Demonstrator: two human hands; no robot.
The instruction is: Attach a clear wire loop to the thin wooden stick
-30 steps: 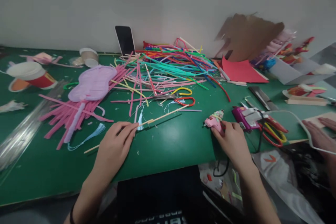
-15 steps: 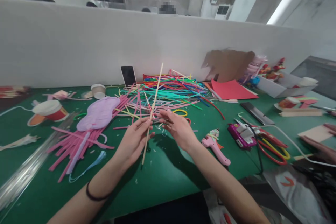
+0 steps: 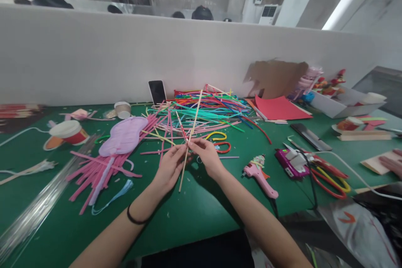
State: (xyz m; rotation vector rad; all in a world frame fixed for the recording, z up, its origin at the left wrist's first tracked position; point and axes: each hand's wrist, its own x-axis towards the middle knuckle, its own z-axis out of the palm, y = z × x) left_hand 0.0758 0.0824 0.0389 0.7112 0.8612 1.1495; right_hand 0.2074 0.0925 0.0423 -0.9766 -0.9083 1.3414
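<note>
My left hand (image 3: 170,168) pinches a thin wooden stick (image 3: 191,135) and holds it tilted up over the green table (image 3: 204,205). My right hand (image 3: 207,157) meets it from the right, its fingertips closed on the same stick near the middle. A small white tassel thread hangs by the fingers. Behind the hands lies a heap of colourful pipe cleaners (image 3: 204,111). A pink glue gun (image 3: 259,175) lies on the table to the right of my right forearm.
Pink strips (image 3: 103,167) and a lilac eye-mask shape (image 3: 124,136) lie left. Paper cups (image 3: 67,132), a phone (image 3: 157,91) leaning on the white partition, red paper (image 3: 278,108), a purple tool (image 3: 290,162) and red-yellow scissors (image 3: 329,178) are around. Another person's hand (image 3: 391,163) rests at far right.
My left hand lifted the stick off the table and raised it. My right hand left the glue gun, which now lies on the table, and closed on the stick.
</note>
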